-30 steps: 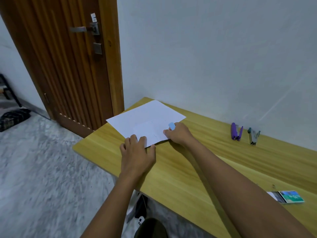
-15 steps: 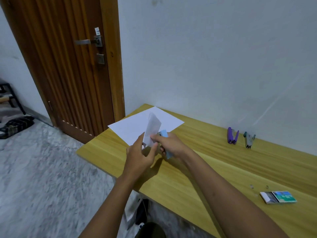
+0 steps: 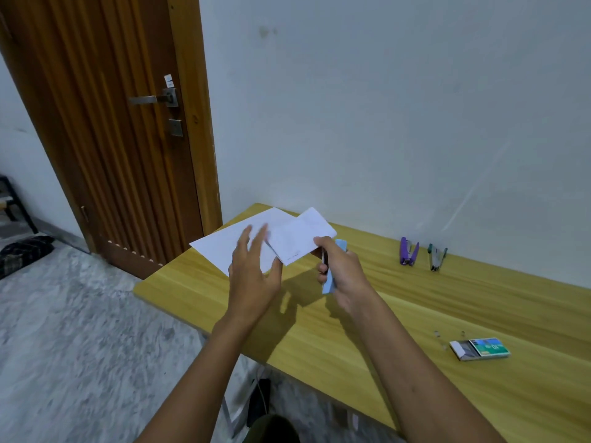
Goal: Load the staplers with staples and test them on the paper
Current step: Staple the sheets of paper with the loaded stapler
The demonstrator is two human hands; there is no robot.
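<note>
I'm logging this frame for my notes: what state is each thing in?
blue stapler: gripped in the right hand, off the table
small sheet: raised, one edge at the blue stapler
large sheet: flat on the table
left hand: open, holding nothing
purple stapler: lying open
green stapler: lying open
staple box: slid partly open
door: shut

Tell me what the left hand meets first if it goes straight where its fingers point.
Most likely the flat white sheet on the table: the left hand points its open fingers over it. Height above it is unclear.
</note>
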